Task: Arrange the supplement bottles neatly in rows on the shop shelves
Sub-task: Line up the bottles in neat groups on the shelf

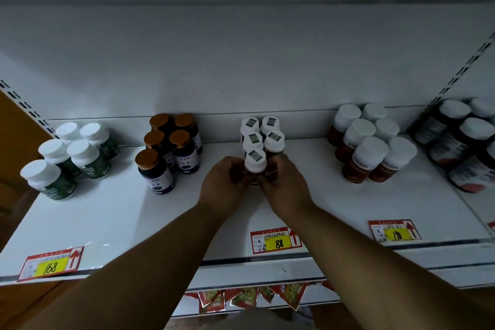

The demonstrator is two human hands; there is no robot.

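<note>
White shop shelf (334, 203) fills the view under a pale back panel (241, 67), dimly lit; along its front edge sit three red-and-yellow price tags, one marked 168 (51, 265) at seven o'clock, one marked 88 (276, 242) at six o'clock, one marked 198 (393, 233) at four o'clock. At the centre stands a cluster of small bottles with white caps (261, 136), two columns running back toward twelve o'clock, each cap bearing a small square sticker; the front bottle (255, 165) of this cluster stands upright between both hands. The left hand (225, 185) curls round its left side and the right hand (285, 185) curls round its right side; the fingers of both wrap the dark body below the cap, and those of the right hand also touch the neighbouring bottle behind. At nine o'clock stand green bottles with white caps (69, 158) in loose rows; just right of them, dark bottles with copper caps (168, 147); at three o'clock, red bottles with white caps (369, 142) in two rows; at the far right, larger dark bottles (460, 139) on the next shelf section. Below the shelf edge hang small red and green packets (251, 297).
</note>
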